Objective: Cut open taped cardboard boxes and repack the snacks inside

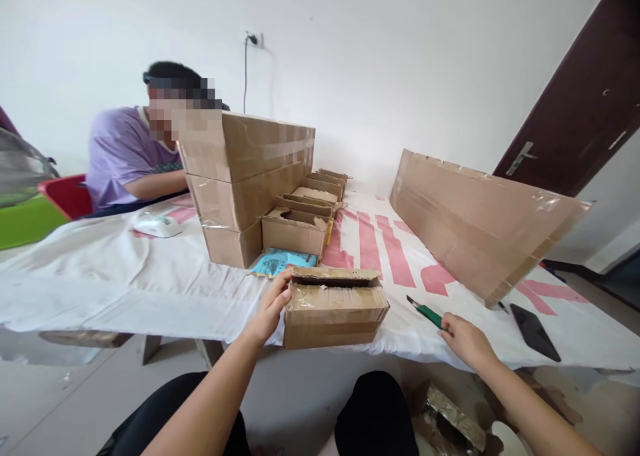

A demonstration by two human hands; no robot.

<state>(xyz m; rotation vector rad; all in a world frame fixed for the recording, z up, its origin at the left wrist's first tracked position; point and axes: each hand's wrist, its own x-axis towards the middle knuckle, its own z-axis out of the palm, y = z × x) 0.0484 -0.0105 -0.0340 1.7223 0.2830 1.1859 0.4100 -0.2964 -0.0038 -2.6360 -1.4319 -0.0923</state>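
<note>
A small cardboard box (335,326) sits at the table's near edge, with clear tape over it and a long opening along its top. My left hand (273,306) grips its left end, fingers at the upper corner and some of them hidden behind it. To the right of the box, my right hand (465,339) is closed around a green utility knife (429,315). The knife's blade end points left toward the box, apart from it and low over the tablecloth. Just behind the box lies a blue packet (283,261).
Long taped boxes (270,169) are stacked at left, beside a row of small open-topped boxes (295,233). A large cardboard panel (480,223) stands at right, near a dark phone (535,331). Across the table sits a person (117,153) in purple. Cardboard scraps (453,419) lie on the floor.
</note>
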